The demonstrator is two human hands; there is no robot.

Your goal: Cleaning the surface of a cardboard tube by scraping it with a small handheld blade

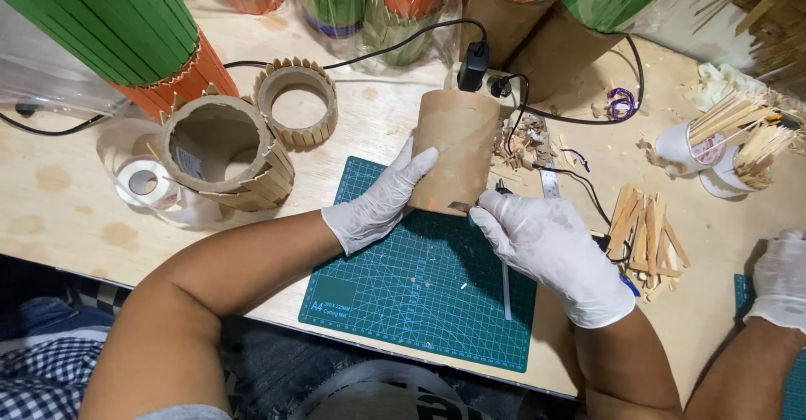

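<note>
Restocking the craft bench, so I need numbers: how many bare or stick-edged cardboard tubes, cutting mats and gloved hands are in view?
Cardboard tubes: 3 (held tube, wide stick-edged tube, short ring)
Cutting mats: 2 (green mat, corner of another)
Gloved hands: 3 (left hand, right hand, a co-worker's hand)
Total: 8

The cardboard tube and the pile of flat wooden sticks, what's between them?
In the head view, between the cardboard tube and the wooden sticks: wood shavings, a metal ruler and black cable.

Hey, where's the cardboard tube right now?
The cardboard tube stands at centre frame on the green cutting mat's far edge, gripped by the left hand.
</note>
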